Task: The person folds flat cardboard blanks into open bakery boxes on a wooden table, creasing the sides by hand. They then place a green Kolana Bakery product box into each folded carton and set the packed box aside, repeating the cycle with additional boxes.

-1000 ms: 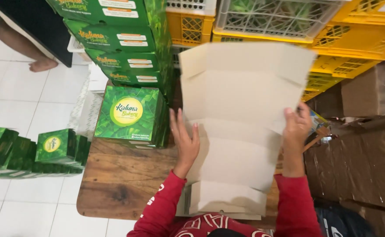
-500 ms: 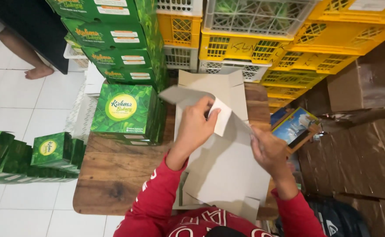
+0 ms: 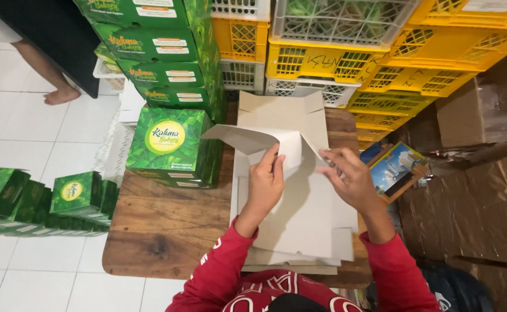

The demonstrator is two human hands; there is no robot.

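Observation:
A flat grey-white cardboard box blank (image 3: 299, 214) lies on the wooden table (image 3: 167, 231), on top of more blanks. My left hand (image 3: 267, 182) presses on it and holds a folded-up side flap (image 3: 248, 138) with its fingertips. My right hand (image 3: 351, 179) grips the blank's right side at another raised fold. Both sleeves are red. The far flaps of the blank reach toward the crates.
A folded green box (image 3: 170, 147) stands on the table to the left, with a stack of green boxes (image 3: 155, 52) behind it. Several small green boxes (image 3: 40, 199) sit on the white tiled floor. Yellow and white crates (image 3: 346, 52) fill the back. Another person's bare foot (image 3: 60, 95) stands far left.
The blank, held upright a second ago, now lies on the table. My hands moved from its edges onto the flaps and are folding them inward.

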